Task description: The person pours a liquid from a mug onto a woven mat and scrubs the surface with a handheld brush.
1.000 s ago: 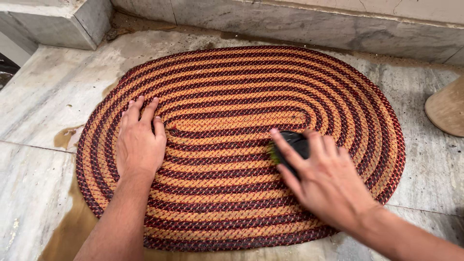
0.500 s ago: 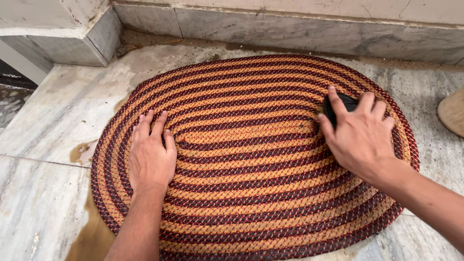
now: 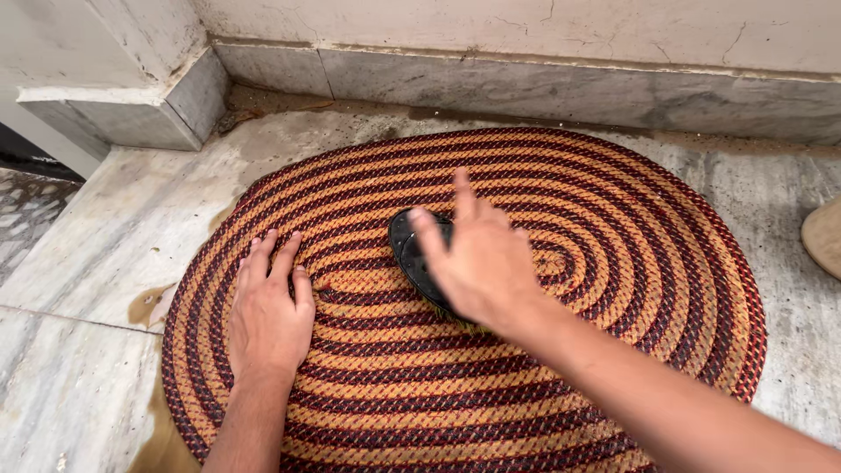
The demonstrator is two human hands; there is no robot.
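Soft, even daylight fills the sharp frame, with faint shadows beneath the right hand [image 3: 477, 263] toward six o'clock, slight motion blur on its fingers, and mild wide-angle stretching at the edges.

- My right hand [image 3: 477, 263] has dragged the brush [image 3: 416, 258] back from the rug's [image 3: 613, 263] right edge to its centre.
- The brush now sits nearer my left hand [image 3: 267, 311].

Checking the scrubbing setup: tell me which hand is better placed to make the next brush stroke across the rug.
Right. The right hand already grips the black scrubbing brush at the middle of the braided oval rug; the left hand lies flat, pinning the rug's left side.
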